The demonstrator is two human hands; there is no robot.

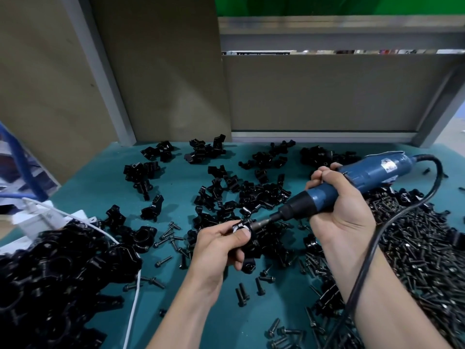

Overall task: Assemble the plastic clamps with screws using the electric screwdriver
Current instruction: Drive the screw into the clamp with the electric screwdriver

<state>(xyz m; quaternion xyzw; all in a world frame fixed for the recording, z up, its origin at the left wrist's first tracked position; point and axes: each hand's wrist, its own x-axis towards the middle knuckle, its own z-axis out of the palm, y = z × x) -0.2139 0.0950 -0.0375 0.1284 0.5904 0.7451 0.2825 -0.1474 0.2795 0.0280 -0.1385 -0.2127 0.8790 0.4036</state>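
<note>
Black plastic clamp [242, 226] sits just below frame centre, pinched between thumb and fingers of the left hand [221, 245], above the teal table [100, 177]. Electric screwdriver [372, 175], blue body with black nose, comes in from 2 o'clock of the clamp; its bit tip touches the clamp's right side. Right hand [334, 202] is wrapped round the blue barrel, fingers curled tight. Sticker [388, 166] on the rear of the driver body, print too blurred to read. Black cord [377, 238] leaves the driver's rear end and loops down over the right forearm toward 5 o'clock. Loose clamp pieces [251, 192] are scattered at 12 o'clock of the clamp. Heap of black screws [422, 248] at 3 to 5 o'clock, stray screws [171, 233] at 9 o'clock, near the left hand. Big heap of black parts [50, 273] at 8 o'clock, white cable [137, 288] lying along its edge. Grey-brown panels [327, 96] stand behind the table at 12.
</note>
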